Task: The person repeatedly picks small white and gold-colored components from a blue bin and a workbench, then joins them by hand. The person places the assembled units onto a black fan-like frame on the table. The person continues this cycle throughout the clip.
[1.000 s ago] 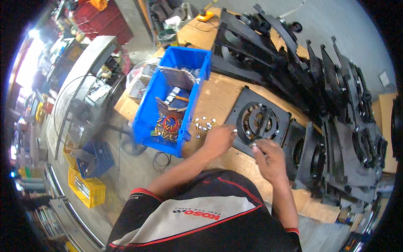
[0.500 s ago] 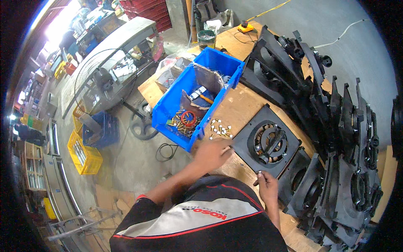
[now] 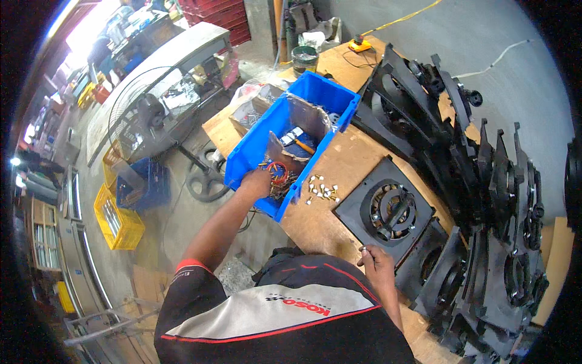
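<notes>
My left hand (image 3: 257,183) reaches into the near compartment of a long blue bin (image 3: 284,209), where loose brass-coloured fittings and a red ring (image 3: 278,173) lie. Its fingertips are hidden among the small parts. My right hand (image 3: 380,267) is closed in a pinch at the near edge of a flat black square panel (image 3: 350,212). A small light tip shows between thumb and finger; what it belongs to is too small to name. On the panel is a round slotted opening with a black burner-like part (image 3: 397,215) across it. Several white-capped brass fittings (image 3: 324,190) are scattered between bin and panel.
Many similar black panels (image 3: 503,273) stand stacked along the right, close to my right hand. Cardboard dividers (image 3: 308,116) split the bin, with an orange-handled tool (image 3: 304,147) inside. A pedestal fan (image 3: 151,112) and yellow crate (image 3: 121,233) stand on the floor to the left.
My left hand has moved from the bench beside the panel, up and left into the bin. My right hand has shifted slightly left, still pinching. The panel stays in place on the bench.
</notes>
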Demonstrator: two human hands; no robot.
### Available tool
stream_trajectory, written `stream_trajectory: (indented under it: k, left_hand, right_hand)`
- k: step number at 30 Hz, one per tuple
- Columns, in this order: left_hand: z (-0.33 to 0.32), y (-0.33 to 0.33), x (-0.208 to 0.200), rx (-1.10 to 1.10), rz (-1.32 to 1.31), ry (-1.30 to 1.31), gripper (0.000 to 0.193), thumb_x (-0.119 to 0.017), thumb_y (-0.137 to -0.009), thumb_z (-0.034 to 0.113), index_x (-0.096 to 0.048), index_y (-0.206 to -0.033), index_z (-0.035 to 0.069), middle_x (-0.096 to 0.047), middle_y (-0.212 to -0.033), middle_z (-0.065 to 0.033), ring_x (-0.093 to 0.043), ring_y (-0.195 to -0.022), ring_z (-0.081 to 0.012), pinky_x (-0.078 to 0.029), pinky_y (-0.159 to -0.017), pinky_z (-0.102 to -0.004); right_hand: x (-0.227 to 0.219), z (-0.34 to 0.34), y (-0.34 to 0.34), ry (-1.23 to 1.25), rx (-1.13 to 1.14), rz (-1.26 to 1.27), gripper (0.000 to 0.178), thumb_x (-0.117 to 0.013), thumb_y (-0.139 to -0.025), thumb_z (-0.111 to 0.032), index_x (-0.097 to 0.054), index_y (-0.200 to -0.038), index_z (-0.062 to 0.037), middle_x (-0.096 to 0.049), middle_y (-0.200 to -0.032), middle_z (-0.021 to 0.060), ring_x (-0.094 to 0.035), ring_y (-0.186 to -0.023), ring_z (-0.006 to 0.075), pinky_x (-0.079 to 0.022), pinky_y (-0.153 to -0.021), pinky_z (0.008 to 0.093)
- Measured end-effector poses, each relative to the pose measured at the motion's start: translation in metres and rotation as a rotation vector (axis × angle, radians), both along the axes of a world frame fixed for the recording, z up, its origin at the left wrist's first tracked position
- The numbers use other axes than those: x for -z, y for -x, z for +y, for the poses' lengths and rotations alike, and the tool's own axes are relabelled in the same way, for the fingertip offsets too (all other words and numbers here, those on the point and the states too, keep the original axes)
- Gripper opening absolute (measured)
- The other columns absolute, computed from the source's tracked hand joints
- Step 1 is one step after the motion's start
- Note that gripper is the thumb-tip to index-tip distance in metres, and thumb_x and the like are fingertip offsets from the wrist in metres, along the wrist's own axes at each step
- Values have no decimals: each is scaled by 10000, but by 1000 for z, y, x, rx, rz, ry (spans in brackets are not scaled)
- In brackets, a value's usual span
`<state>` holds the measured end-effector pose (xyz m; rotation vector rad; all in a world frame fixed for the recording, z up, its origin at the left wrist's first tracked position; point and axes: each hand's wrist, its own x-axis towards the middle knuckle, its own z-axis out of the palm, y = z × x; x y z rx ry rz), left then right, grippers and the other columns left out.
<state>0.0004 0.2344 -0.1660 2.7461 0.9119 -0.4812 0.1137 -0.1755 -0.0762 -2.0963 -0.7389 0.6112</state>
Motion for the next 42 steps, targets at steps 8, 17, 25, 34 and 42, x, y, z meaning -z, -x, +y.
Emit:
stream_trajectory:
  k: [8,17,25,34,42]
  left_hand:
    - [14,7,8,76,-55,-27,181,-630,-821,128,-701,-943,14,-708,-934,-222,-691,-885,-399,-556,-768,-507]
    - [-117,0,-192,255,-681,787,257,-728,-824,41,-712,-1080,28,-731,-1016,-120,-716,-896,-233,-567,-777,-346]
    - [-209,-44,-168,354,-509,1411,409,-732,-843,-6,-488,-1168,44,-671,-995,-101,-679,-956,-176,-560,-809,-331]
    - [-205,-49,-163,245,-329,1485,326,-646,-908,-31,-467,-1180,-15,-654,-995,-128,-665,-952,-154,-565,-811,-304]
    - [-210,-40,-137,273,-721,1494,214,-660,-925,16,-640,-1135,-21,-698,-977,-115,-681,-865,-150,-565,-775,-293]
  right_hand:
    - [-10,-19,6,-70,126,-151,211,-565,-978,-184,-670,-1038,-11,-679,-818,154,-673,-798,322,-512,-727,407]
    - [-23,-2,27,-315,230,-190,249,-551,-1005,-211,-664,-1108,-15,-703,-1040,166,-604,-1157,392,-435,-1038,454]
    - [-52,0,32,-339,325,152,253,-525,-1018,-193,-655,-1127,-6,-691,-1017,161,-654,-969,287,-487,-872,414]
    - [-75,1,33,-128,137,-156,298,-580,-961,-194,-651,-1176,0,-680,-1058,200,-611,-1072,409,-484,-906,460]
    - [-82,4,29,-69,40,-319,321,-653,-915,-148,-650,-1208,-17,-678,-1148,190,-500,-1294,423,-411,-1057,474]
